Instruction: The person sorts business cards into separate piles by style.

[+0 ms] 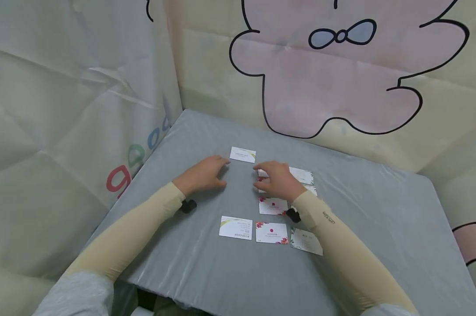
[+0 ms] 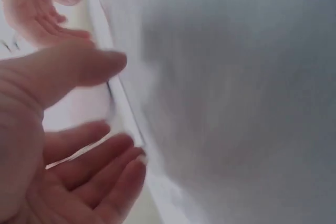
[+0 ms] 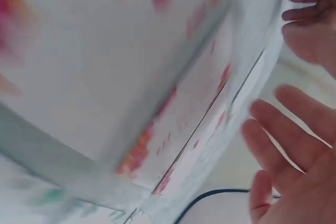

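Several white business cards lie on a grey table [image 1: 364,206]. My left hand [image 1: 221,166] rests on the tabletop with its fingers relaxed and nothing in it, just short of a green-striped card [image 1: 243,154]. My right hand [image 1: 262,174] hovers over a cluster of floral cards [image 1: 302,175], partly hiding them; its fingers hang loose. The left wrist view shows the left hand [image 2: 122,113] with its palm bare. The right wrist view shows the right hand [image 3: 294,140] with straight fingers beside blurred pink-printed cards [image 3: 157,145].
Nearer me a row of three cards lies flat: a green one [image 1: 236,228], a floral one [image 1: 272,232] and a pale one [image 1: 306,241]. Another floral card [image 1: 272,205] sits above them. Printed fabric walls [image 1: 333,83] close in the table at the back and left.
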Demonstrator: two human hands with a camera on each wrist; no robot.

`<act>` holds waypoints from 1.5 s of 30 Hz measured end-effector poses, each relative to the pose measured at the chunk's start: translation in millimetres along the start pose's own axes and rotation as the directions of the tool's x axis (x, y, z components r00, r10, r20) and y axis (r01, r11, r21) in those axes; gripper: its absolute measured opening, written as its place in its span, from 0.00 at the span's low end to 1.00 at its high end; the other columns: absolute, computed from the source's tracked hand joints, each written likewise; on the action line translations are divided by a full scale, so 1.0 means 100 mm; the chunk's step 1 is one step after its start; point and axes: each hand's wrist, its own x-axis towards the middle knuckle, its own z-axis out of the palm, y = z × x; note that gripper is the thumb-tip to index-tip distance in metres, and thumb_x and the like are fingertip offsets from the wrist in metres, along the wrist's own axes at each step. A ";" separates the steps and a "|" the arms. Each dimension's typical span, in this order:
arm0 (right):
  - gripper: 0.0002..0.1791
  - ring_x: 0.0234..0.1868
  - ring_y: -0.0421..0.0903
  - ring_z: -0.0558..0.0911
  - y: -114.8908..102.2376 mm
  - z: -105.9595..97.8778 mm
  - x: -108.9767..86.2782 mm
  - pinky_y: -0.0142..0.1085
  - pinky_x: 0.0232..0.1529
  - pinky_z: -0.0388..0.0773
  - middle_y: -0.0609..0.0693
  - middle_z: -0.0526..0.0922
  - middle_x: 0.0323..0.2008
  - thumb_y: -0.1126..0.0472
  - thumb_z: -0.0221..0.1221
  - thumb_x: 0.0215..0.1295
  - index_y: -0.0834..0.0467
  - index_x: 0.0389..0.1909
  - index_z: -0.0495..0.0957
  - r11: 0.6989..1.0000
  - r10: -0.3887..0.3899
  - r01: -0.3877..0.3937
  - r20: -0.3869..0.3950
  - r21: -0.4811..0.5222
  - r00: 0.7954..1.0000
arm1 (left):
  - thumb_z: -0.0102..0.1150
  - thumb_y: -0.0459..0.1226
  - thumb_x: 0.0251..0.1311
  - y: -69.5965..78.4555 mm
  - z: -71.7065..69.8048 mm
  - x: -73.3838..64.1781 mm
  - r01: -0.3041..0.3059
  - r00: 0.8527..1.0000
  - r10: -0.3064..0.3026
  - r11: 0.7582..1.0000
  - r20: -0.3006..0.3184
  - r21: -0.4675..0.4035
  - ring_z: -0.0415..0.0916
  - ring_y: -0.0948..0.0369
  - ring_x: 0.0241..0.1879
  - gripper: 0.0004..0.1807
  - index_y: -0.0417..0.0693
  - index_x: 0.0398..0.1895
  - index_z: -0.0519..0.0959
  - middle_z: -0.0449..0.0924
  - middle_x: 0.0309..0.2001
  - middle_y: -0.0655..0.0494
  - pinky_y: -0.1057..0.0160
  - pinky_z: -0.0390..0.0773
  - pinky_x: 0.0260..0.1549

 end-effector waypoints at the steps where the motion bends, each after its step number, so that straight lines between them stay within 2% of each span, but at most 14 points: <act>1: 0.30 0.73 0.55 0.78 -0.06 0.01 -0.08 0.64 0.74 0.63 0.53 0.85 0.66 0.48 0.71 0.70 0.54 0.69 0.81 0.999 -0.032 0.032 0.000 -0.025 0.999 | 0.72 0.40 0.64 0.06 -0.01 -0.10 -0.030 0.999 0.030 1.000 0.011 0.000 0.75 0.46 0.72 0.39 0.34 0.75 0.72 0.78 0.71 0.40 0.48 0.72 0.75; 4: 0.31 0.67 0.52 0.82 -0.22 0.09 -0.33 0.60 0.68 0.65 0.50 0.88 0.61 0.45 0.73 0.67 0.54 0.67 0.83 0.992 -0.107 0.107 0.013 -0.065 0.994 | 0.74 0.43 0.63 0.22 0.02 -0.39 -0.095 0.994 0.096 0.995 0.058 -0.016 0.78 0.49 0.69 0.37 0.37 0.73 0.75 0.81 0.67 0.44 0.50 0.74 0.73; 7: 0.33 0.64 0.50 0.83 -0.37 0.19 -0.53 0.57 0.66 0.65 0.47 0.88 0.58 0.42 0.76 0.63 0.53 0.64 0.83 0.984 -0.159 0.161 0.029 -0.076 0.987 | 0.80 0.47 0.59 0.35 0.08 -0.59 -0.132 0.986 0.135 0.991 0.093 -0.037 0.81 0.53 0.62 0.40 0.39 0.71 0.78 0.84 0.63 0.48 0.52 0.78 0.68; 10: 0.34 0.65 0.49 0.82 -0.48 0.29 -0.67 0.55 0.63 0.66 0.44 0.88 0.56 0.39 0.78 0.59 0.51 0.63 0.83 0.975 -0.194 0.196 0.035 -0.100 0.980 | 0.84 0.47 0.54 0.43 0.16 -0.72 -0.150 0.983 0.153 0.988 0.103 -0.037 0.81 0.55 0.56 0.42 0.39 0.69 0.79 0.85 0.59 0.50 0.53 0.80 0.62; 13: 0.35 0.65 0.49 0.82 -0.55 0.35 -0.75 0.54 0.61 0.67 0.43 0.88 0.55 0.38 0.79 0.57 0.51 0.61 0.83 0.967 -0.217 0.220 0.035 -0.129 0.976 | 0.87 0.45 0.51 0.48 0.22 -0.81 -0.138 0.985 0.138 0.990 0.105 -0.012 0.80 0.56 0.52 0.41 0.39 0.67 0.80 0.85 0.57 0.50 0.54 0.81 0.60; 20: 0.33 0.58 0.44 0.83 -0.57 0.41 -0.85 0.53 0.62 0.69 0.42 0.88 0.53 0.39 0.79 0.57 0.50 0.60 0.84 0.967 -0.204 0.205 0.024 -0.149 0.979 | 0.84 0.37 0.54 0.54 0.29 -0.87 -0.094 0.992 0.092 0.996 0.086 0.011 0.78 0.59 0.43 0.31 0.38 0.61 0.84 0.88 0.50 0.50 0.54 0.82 0.52; 25: 0.32 0.58 0.44 0.83 -0.56 0.42 -0.90 0.53 0.63 0.68 0.42 0.88 0.52 0.39 0.79 0.58 0.50 0.59 0.84 0.968 -0.202 0.201 0.011 -0.151 0.979 | 0.81 0.36 0.57 0.54 0.33 -0.89 -0.115 0.992 0.114 0.993 0.058 0.016 0.77 0.61 0.41 0.26 0.40 0.59 0.85 0.88 0.47 0.52 0.55 0.82 0.49; 34: 0.31 0.59 0.45 0.83 -0.55 0.42 -1.01 0.53 0.63 0.68 0.43 0.88 0.53 0.41 0.80 0.57 0.49 0.59 0.84 0.968 -0.200 0.192 -0.035 -0.164 0.979 | 0.83 0.39 0.56 0.64 0.31 -0.97 -0.148 0.987 0.146 0.988 0.060 0.034 0.83 0.58 0.50 0.30 0.42 0.62 0.84 0.89 0.53 0.52 0.54 0.84 0.56; 40: 0.30 0.59 0.43 0.83 -0.56 0.45 -1.12 0.52 0.62 0.69 0.43 0.88 0.53 0.42 0.79 0.58 0.49 0.59 0.85 0.965 -0.211 0.199 -0.053 -0.172 0.976 | 0.82 0.37 0.58 0.73 0.31 -1.04 -0.186 0.981 0.182 0.980 0.066 0.063 0.79 0.61 0.41 0.24 0.43 0.57 0.85 0.88 0.45 0.55 0.57 0.84 0.48; 45: 0.29 0.59 0.44 0.84 -0.59 0.45 -1.19 0.53 0.63 0.69 0.43 0.88 0.53 0.44 0.79 0.59 0.49 0.59 0.84 0.965 -0.217 0.205 -0.060 -0.165 0.974 | 0.80 0.37 0.60 0.77 0.32 -1.09 -0.195 0.981 0.193 0.979 0.035 0.059 0.79 0.62 0.42 0.27 0.41 0.62 0.83 0.87 0.47 0.53 0.58 0.84 0.48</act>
